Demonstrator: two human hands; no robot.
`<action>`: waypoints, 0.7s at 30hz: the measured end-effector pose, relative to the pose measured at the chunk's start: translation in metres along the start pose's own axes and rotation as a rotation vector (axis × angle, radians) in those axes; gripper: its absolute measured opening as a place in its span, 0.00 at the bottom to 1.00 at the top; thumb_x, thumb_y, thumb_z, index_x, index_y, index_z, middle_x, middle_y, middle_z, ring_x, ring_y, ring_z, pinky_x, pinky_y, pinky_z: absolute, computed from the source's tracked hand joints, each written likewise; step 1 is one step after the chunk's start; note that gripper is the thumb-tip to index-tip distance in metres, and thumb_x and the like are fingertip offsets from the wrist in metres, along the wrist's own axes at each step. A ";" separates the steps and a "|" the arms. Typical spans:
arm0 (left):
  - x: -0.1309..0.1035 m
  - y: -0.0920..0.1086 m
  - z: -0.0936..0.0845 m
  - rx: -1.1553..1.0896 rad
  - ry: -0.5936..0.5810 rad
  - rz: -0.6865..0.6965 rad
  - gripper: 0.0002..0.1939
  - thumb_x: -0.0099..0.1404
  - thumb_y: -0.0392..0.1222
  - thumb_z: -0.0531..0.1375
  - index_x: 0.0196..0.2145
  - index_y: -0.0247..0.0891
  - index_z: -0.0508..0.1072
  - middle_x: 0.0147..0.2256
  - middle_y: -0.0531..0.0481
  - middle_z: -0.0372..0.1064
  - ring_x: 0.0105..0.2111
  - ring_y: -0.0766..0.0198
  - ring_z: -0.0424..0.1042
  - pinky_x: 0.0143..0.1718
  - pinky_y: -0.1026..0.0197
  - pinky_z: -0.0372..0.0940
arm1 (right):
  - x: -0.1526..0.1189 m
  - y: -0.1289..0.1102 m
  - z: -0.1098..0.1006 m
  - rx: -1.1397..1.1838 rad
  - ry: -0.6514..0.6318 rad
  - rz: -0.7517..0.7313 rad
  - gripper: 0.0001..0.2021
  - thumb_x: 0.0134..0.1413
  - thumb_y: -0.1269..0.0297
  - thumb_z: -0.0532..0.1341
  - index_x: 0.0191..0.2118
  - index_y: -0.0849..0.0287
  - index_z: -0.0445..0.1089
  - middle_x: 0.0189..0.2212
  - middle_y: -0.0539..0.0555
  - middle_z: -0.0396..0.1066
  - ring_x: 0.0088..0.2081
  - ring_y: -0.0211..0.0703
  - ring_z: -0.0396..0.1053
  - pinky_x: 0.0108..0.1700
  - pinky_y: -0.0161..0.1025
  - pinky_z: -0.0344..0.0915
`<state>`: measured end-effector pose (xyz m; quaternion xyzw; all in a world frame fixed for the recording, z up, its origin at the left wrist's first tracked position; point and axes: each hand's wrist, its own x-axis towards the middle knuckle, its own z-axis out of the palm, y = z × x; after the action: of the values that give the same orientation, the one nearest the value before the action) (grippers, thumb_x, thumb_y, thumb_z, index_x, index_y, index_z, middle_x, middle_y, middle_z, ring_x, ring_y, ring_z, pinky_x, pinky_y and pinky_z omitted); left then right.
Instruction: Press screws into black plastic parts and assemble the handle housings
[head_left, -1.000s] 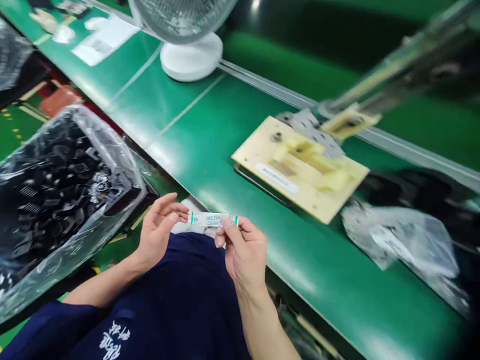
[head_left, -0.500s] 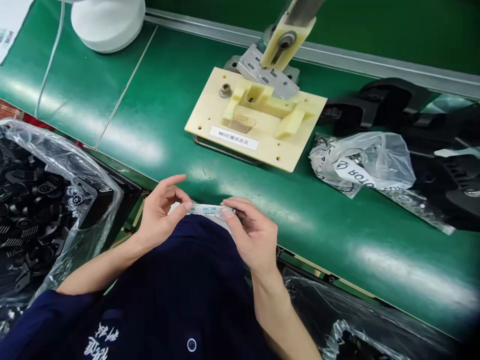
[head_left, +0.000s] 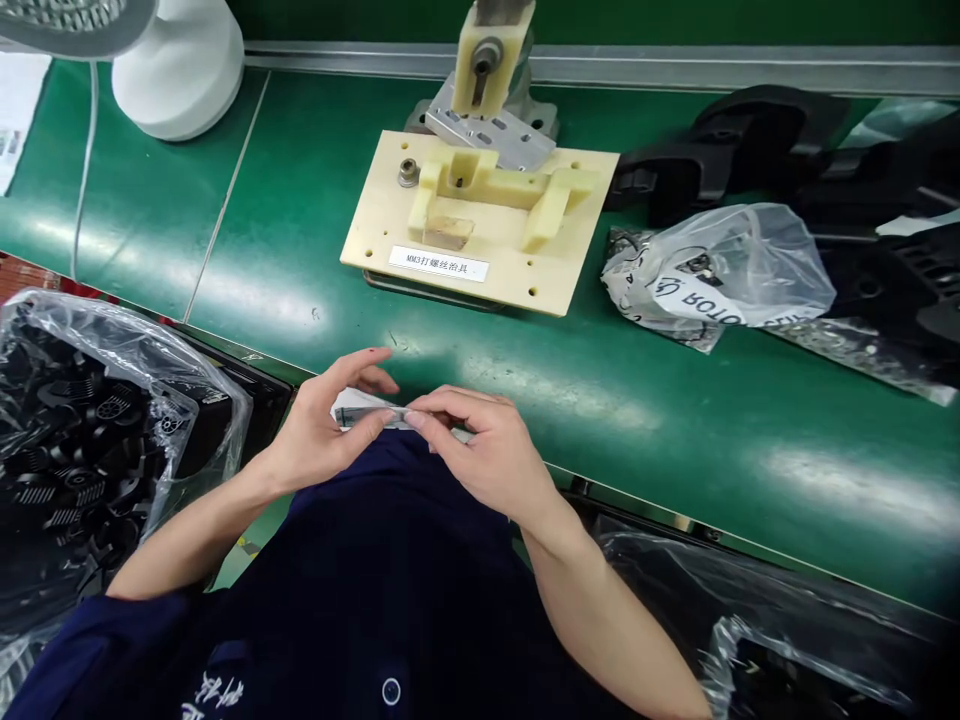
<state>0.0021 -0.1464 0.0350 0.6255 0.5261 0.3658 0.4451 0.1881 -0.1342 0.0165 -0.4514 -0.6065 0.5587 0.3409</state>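
Note:
A small white strip or packet [head_left: 361, 411] is pinched at the bench's front edge, close to my dark shirt. My left hand [head_left: 330, 420] grips it between thumb and a finger, with the index finger raised. Close on the right, my right hand [head_left: 480, 440] pinches the same strip, its thumb near my left thumb. The fingers cover much of the strip. Beyond both hands, a cream fixture plate [head_left: 480, 225] with a printed label lies on the green bench.
A metal and cream clamp [head_left: 487, 70] rises behind the fixture. Right lie a clear printed bag [head_left: 742, 265] and black parts [head_left: 675, 170]. A white lamp base [head_left: 180, 75] stands back left. Plastic-lined boxes hold black parts [head_left: 82, 420] at left and lower right.
My right hand has moved left along the strip, closer to my left thumb. The printed side of the strip shows less. The view has turned and shifted, so the bench things sit differently.

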 end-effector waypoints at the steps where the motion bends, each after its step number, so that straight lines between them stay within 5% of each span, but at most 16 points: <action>1: 0.001 0.002 0.000 -0.012 -0.031 -0.012 0.23 0.61 0.33 0.63 0.53 0.39 0.68 0.33 0.50 0.74 0.34 0.66 0.73 0.38 0.62 0.69 | 0.000 -0.001 0.000 0.029 -0.009 0.001 0.09 0.58 0.64 0.60 0.29 0.59 0.75 0.24 0.50 0.72 0.22 0.34 0.64 0.28 0.34 0.61; 7: 0.005 0.007 0.003 -0.099 0.000 -0.112 0.20 0.59 0.32 0.63 0.50 0.37 0.70 0.28 0.53 0.72 0.29 0.68 0.72 0.32 0.65 0.68 | -0.002 0.001 -0.002 0.192 -0.050 0.077 0.08 0.57 0.65 0.59 0.30 0.60 0.74 0.18 0.47 0.68 0.20 0.33 0.64 0.25 0.32 0.61; 16: 0.003 -0.005 -0.006 -0.257 0.162 -0.264 0.17 0.57 0.39 0.68 0.45 0.38 0.73 0.27 0.54 0.72 0.26 0.70 0.70 0.28 0.67 0.66 | 0.000 0.012 -0.006 0.162 0.104 0.066 0.07 0.57 0.64 0.60 0.30 0.60 0.71 0.17 0.47 0.66 0.19 0.34 0.63 0.24 0.34 0.61; 21: 0.000 -0.008 -0.006 -0.118 0.161 -0.206 0.15 0.60 0.38 0.65 0.46 0.38 0.73 0.28 0.52 0.75 0.26 0.68 0.72 0.27 0.67 0.66 | 0.005 0.015 -0.001 -0.153 0.211 -0.169 0.04 0.56 0.66 0.61 0.35 0.59 0.73 0.34 0.55 0.75 0.35 0.42 0.72 0.39 0.40 0.69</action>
<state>-0.0065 -0.1448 0.0292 0.5097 0.5989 0.3976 0.4726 0.1902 -0.1298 0.0016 -0.4794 -0.6440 0.4297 0.4133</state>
